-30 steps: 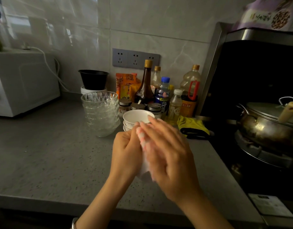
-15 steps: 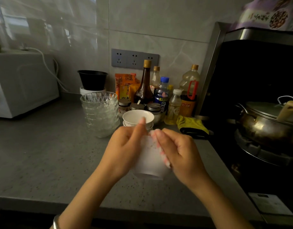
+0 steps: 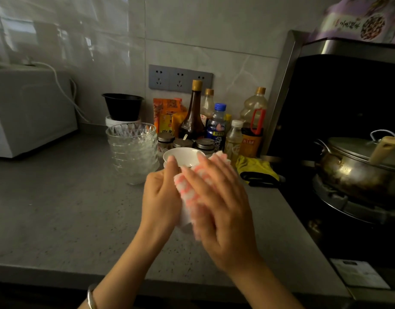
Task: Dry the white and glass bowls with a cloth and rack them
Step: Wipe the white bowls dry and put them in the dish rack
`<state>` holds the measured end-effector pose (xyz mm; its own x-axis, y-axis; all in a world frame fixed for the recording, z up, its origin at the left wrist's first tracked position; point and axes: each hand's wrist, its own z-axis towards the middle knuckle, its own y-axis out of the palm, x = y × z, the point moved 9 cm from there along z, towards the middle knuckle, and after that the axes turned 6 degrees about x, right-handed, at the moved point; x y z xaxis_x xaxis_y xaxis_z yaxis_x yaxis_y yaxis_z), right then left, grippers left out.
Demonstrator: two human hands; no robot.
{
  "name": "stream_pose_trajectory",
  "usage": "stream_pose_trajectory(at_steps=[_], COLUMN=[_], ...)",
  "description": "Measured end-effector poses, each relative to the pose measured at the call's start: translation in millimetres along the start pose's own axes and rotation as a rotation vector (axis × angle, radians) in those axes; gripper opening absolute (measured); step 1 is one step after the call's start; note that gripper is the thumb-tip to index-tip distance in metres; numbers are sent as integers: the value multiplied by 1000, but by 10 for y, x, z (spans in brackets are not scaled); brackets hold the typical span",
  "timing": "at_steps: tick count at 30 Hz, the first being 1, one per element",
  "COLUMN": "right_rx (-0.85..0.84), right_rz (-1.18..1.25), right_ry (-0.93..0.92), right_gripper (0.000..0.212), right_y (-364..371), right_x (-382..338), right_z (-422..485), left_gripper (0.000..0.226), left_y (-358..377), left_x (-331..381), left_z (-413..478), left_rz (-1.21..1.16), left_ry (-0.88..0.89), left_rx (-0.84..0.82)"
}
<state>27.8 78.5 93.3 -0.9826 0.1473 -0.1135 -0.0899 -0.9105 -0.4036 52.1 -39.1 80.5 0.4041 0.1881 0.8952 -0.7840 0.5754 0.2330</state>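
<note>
Left hand grips bowl — right hand presses cloth.

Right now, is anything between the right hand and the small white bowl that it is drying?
Yes. The pink and white cloth lies between the right hand and the small white bowl. The hand presses the cloth against the bowl. The left hand holds the bowl from the other side. No rack is in view.

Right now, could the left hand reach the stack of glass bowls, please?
Probably yes, once freed: the glass bowls stand just beyond the left hand with nothing between, but it holds a white bowl.
</note>
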Motion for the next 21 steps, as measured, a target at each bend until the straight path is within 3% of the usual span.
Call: stream_pose_trajectory(at_steps=[5,9,12,14,16,18,19,21], right_rx=[95,144,229,273,238,115,60,-25], right_rz=[824,954,939,845,714,543,427,265], right_ry=[610,790,760,654,428,139,7,-169], right_gripper=[32,33,39,45,43,38,38,42], right_y=[131,225,122,-24,-171,-240,-257,-242], right_x=[429,539,594,578,468,279,185,59], right_z=[-60,-166,-101,-50,25,77,78,38], left_gripper=[53,33,28,34,45,72,77,65], left_y=[-135,-169,-114,-56,66,118,113,87], left_x=[-117,-297,-334,-351,-444,-622,-659,-667], left_z=[-27,-67,-64,-14,-60,-279,-382,-475], left_rz=[-149,-314,-222,-55,46,89,50,-66], left_ry=[-173,-401,-434,-420,-518,-722,-811,-914], left_rx=[155,227,123,-57,-373,-714,-813,-833])
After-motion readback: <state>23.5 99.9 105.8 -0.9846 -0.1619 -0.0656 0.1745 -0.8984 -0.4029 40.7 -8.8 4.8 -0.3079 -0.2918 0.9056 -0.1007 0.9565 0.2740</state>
